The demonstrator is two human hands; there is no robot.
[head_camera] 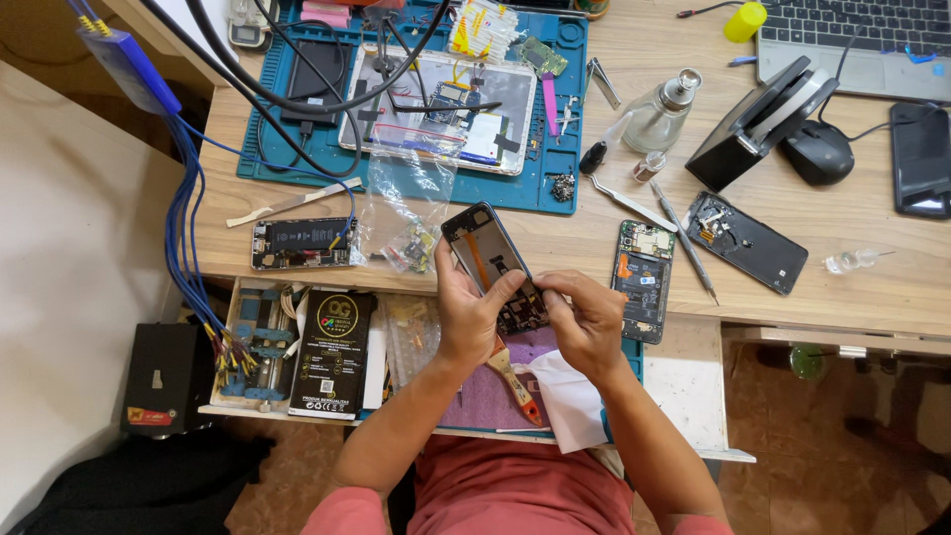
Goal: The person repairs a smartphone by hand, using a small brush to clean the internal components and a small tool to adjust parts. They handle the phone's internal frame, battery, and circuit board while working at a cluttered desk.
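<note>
Opened phone frame [492, 260]: thin, rectangular, dark metal rim, glossy inner face with an orange flex strip down the middle; lower end shows exposed circuitry. It is tilted, upper end over the wooden desk edge [872, 287], lower end between both hands above the pulled-out drawer.

Left hand [466, 315]: fingers curled around the frame's left edge from below, thumb laid across its face. Right hand [586, 319]: fingertips drawn together, pinching at the frame's lower right corner; what exactly is pinched is too small to tell.

Count of other opened phones on the desk: three. One with bare battery [300, 244] well left of the hands, one with green board [643, 279] just right of them, one dark back shell [748, 241] further right.

Clear plastic bag [408, 213], crinkled, touching the frame's upper left. Blue rubber work mat [287, 159] behind. One red-handled brush [515, 381] on purple cloth [485, 396] under the wrists.
</note>
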